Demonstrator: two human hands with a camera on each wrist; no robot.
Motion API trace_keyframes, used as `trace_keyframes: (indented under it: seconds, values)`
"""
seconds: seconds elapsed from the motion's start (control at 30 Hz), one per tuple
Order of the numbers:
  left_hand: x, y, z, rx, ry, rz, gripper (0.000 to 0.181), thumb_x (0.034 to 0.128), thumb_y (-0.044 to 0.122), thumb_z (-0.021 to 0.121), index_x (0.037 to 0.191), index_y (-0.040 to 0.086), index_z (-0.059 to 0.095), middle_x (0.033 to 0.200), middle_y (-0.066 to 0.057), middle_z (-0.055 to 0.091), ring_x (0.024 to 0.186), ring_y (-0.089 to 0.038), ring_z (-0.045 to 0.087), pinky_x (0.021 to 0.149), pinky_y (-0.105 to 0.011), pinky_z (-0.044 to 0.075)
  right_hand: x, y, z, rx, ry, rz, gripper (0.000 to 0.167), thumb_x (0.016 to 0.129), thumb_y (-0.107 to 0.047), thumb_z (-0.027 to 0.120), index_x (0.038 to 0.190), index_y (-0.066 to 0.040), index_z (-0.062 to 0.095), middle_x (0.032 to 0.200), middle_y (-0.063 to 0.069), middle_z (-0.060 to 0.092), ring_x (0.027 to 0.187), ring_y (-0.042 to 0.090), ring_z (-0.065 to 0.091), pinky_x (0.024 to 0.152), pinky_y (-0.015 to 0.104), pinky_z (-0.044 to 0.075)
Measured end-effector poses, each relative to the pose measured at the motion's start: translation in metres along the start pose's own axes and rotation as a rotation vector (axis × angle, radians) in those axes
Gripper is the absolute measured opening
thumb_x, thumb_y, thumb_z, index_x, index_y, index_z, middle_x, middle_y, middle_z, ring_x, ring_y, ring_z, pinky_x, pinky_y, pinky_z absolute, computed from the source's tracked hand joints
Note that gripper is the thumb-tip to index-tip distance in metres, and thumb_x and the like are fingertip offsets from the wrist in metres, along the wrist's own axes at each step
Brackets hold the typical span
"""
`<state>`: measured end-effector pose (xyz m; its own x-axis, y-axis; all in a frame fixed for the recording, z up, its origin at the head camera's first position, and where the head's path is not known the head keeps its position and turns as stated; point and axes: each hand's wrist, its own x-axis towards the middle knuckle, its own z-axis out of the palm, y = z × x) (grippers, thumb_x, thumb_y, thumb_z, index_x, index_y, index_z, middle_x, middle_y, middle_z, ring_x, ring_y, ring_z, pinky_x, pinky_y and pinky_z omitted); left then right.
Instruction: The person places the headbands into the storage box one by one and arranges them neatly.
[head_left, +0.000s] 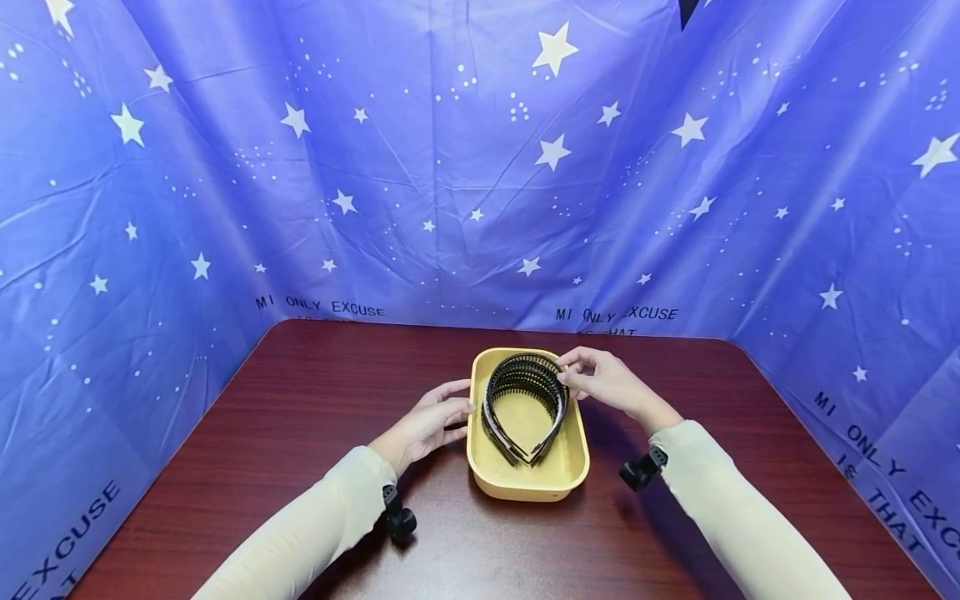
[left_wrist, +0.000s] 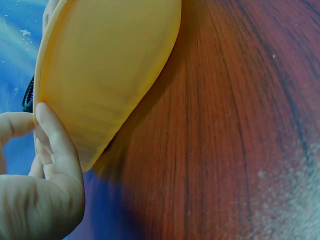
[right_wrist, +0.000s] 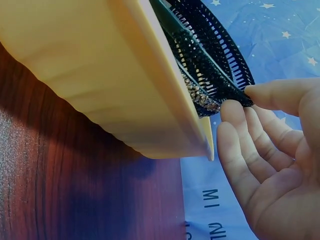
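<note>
A yellow plastic basin (head_left: 528, 482) stands on the table with several black toothed headbands (head_left: 525, 367) nested inside, their ends pointing toward me. At its left side, my left hand (head_left: 429, 423) pinches the rim; in the left wrist view, fingers (left_wrist: 57, 142) lie against the outer wall. My right hand (head_left: 606, 383) is over the far right rim. Its thumb and a fingertip pinch the edge of a black headband (right_wrist: 235, 92), clearest in the right wrist view. Beside that one, a headband with glittery stones (right_wrist: 200, 97) shows above the rim.
The dark red wooden table (head_left: 337, 375) extends around the basin. A blue cloth with white stars (head_left: 450, 167) hangs behind the table and along both sides. Each wrist carries a small black camera (head_left: 401, 521).
</note>
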<state>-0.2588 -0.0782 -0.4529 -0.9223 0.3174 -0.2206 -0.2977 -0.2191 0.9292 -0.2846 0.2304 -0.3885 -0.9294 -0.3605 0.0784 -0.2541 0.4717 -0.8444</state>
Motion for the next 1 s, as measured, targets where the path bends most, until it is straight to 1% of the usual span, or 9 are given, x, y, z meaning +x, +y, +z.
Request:
trace_keyframes:
  seconds: [0.2, 0.47, 0.6, 0.67, 0.87, 0.93, 1.0]
  values:
    - [0.000, 0.000, 0.000, 0.000, -0.008, 0.000, 0.060, 0.0894, 0.001, 0.063, 0.147, 0.008, 0.045, 0.101, -0.005, 0.066, 0.093, -0.016, 0.064, 0.080, -0.032, 0.055, 0.001, 0.001, 0.002, 0.019, -0.011, 0.010, 0.032, 0.093, -0.009, 0.066, 0.121, 0.004, 0.062, 0.093, 0.015, 0.068, 0.074, 0.023, 0.066, 0.075, 0.056, 0.057]
    - [0.000, 0.000, 0.000, -0.006, -0.007, 0.002, 0.061, 0.0889, 0.001, 0.063, 0.146, 0.007, 0.044, 0.099, -0.004, 0.065, 0.091, -0.016, 0.064, 0.079, -0.031, 0.055, 0.001, 0.004, 0.004, -0.012, 0.006, 0.011, 0.031, 0.092, -0.010, 0.066, 0.121, 0.002, 0.063, 0.094, 0.014, 0.069, 0.073, 0.024, 0.067, 0.074, 0.055, 0.057]
    - [0.000, 0.000, -0.001, -0.006, -0.002, 0.000, 0.060, 0.0890, 0.001, 0.063, 0.146, 0.008, 0.045, 0.100, -0.004, 0.065, 0.093, -0.016, 0.064, 0.079, -0.031, 0.055, 0.001, 0.004, 0.005, -0.026, 0.014, 0.014, 0.031, 0.093, -0.011, 0.067, 0.121, 0.000, 0.064, 0.095, 0.014, 0.070, 0.072, 0.024, 0.067, 0.072, 0.052, 0.058]
    - [0.000, -0.001, -0.001, -0.006, -0.002, -0.001, 0.060, 0.0892, 0.001, 0.063, 0.146, 0.008, 0.045, 0.100, -0.004, 0.065, 0.093, -0.016, 0.064, 0.079, -0.031, 0.055, 0.000, 0.002, 0.005, -0.034, 0.019, 0.012, 0.030, 0.094, -0.010, 0.066, 0.121, 0.001, 0.064, 0.095, 0.015, 0.070, 0.072, 0.024, 0.066, 0.070, 0.049, 0.058]
    - [0.000, 0.000, -0.001, -0.009, -0.003, -0.003, 0.061, 0.0891, 0.001, 0.064, 0.147, 0.008, 0.044, 0.099, -0.004, 0.065, 0.091, -0.016, 0.063, 0.078, -0.030, 0.055, -0.003, -0.013, 0.007, -0.051, 0.014, 0.000, 0.028, 0.095, -0.004, 0.063, 0.120, 0.007, 0.063, 0.097, 0.024, 0.069, 0.074, 0.035, 0.067, 0.064, 0.034, 0.057]
    - [0.000, 0.000, -0.001, -0.009, -0.005, -0.002, 0.062, 0.0891, 0.001, 0.064, 0.147, 0.007, 0.044, 0.099, -0.004, 0.064, 0.092, -0.016, 0.063, 0.079, -0.030, 0.055, -0.003, -0.014, 0.007, -0.054, 0.014, -0.003, 0.028, 0.095, -0.004, 0.063, 0.121, 0.007, 0.063, 0.097, 0.025, 0.069, 0.074, 0.036, 0.067, 0.063, 0.033, 0.057]
    - [0.000, 0.000, -0.001, -0.010, -0.008, -0.002, 0.062, 0.0892, 0.001, 0.064, 0.147, 0.008, 0.044, 0.099, -0.004, 0.064, 0.092, -0.016, 0.063, 0.079, -0.030, 0.055, -0.001, -0.010, 0.007, -0.057, 0.021, -0.006, 0.028, 0.095, -0.006, 0.064, 0.121, 0.005, 0.064, 0.097, 0.023, 0.069, 0.073, 0.033, 0.067, 0.063, 0.035, 0.057]
